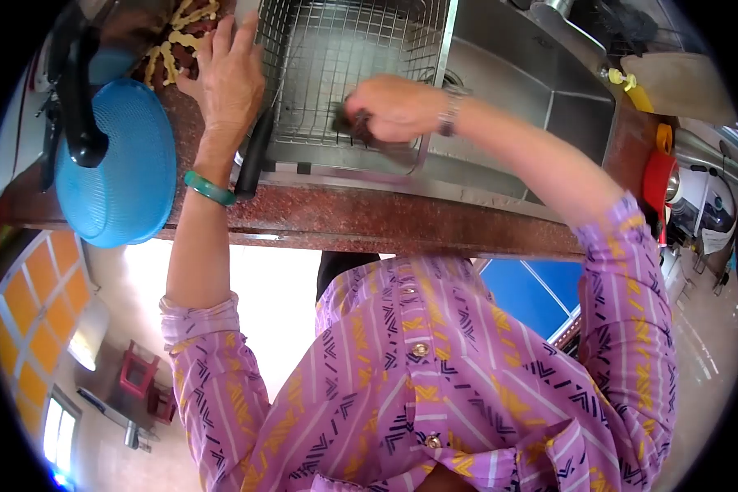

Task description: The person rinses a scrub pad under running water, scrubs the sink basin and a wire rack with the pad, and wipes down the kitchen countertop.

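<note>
My left hand (230, 78), with a green bangle at the wrist, lies with fingers stretched out at the left rim of the sink. Pale yellow, finger-shaped pieces (172, 57) are spread on the reddish counter beside its fingertips. Over the front of the wire basket (303, 98), my right hand (394, 111) is closed around something dark and motion-blurred (342, 121); its kind cannot be made out. A black handle (256, 156) rests by the basket's front left corner, near my left wrist.
A blue plastic strainer basket (115, 164) stands at the counter's left, with a black-handled item (82, 107) over it. The steel sink basin (508, 107) extends right of the wire basket. A red object (658, 180) and yellow bottle (638, 97) are at the right.
</note>
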A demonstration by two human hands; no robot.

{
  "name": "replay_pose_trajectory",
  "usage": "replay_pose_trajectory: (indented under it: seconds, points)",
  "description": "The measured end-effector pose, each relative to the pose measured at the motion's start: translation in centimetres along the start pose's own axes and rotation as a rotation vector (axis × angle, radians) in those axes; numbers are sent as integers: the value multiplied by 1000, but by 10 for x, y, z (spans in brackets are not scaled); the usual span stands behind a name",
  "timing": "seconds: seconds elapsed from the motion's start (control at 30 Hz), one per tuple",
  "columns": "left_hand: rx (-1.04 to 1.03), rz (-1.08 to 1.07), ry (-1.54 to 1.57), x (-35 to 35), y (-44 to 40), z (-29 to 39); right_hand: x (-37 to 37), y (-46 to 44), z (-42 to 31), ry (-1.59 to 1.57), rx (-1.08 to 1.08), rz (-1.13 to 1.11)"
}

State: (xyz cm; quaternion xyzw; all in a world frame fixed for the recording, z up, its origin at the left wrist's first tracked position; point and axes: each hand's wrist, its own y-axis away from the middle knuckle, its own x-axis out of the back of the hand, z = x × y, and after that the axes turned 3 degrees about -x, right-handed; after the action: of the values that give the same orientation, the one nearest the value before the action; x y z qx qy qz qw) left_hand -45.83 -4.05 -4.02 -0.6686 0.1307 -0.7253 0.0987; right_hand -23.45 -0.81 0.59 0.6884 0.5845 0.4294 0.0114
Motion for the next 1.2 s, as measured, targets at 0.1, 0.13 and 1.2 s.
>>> replay_pose_trajectory:
  seconds: [0.1, 0.13, 1.2]
  points:
    - [-20, 28, 166, -7, 0, -9, 23, 59, 3, -393, -52, 210]
    - [-26, 38, 154, -5, -2, -9, 25, 81, 7, -555, -78, 271]
    - [137, -570, -39, 98, 51, 39, -102, 209, 63, -1516, -399, 917]
